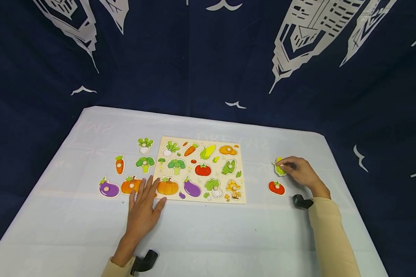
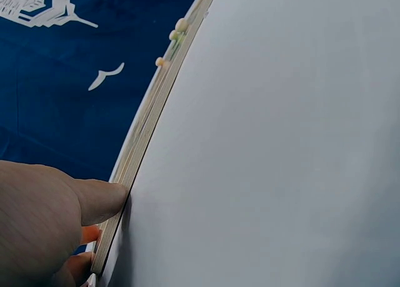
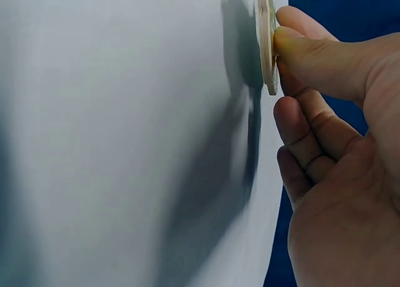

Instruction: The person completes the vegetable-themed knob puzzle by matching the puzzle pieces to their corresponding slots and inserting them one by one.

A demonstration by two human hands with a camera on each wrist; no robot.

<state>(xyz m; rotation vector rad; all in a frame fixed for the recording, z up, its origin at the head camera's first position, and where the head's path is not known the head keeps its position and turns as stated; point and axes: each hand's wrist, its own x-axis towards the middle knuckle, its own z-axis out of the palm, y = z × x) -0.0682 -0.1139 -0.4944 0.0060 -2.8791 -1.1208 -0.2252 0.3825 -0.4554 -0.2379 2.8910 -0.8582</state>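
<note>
At the right of the table my right hand pinches a corn puzzle piece between thumb and fingers. The right wrist view shows this piece edge-on and raised, its shadow on the cloth beside it. A tomato piece lies just below it in the head view. My left hand rests with straight, spread fingers at the lower left corner of the wooden vegetable puzzle board. Its thumb touches the board's near edge. A pumpkin piece lies partly behind its fingers.
Left of the board lie a turnip piece, a broccoli piece, a carrot piece and an eggplant piece. Several knobbed pieces, including a mushroom, sit in the board. A dark blue printed curtain hangs behind the white-covered table.
</note>
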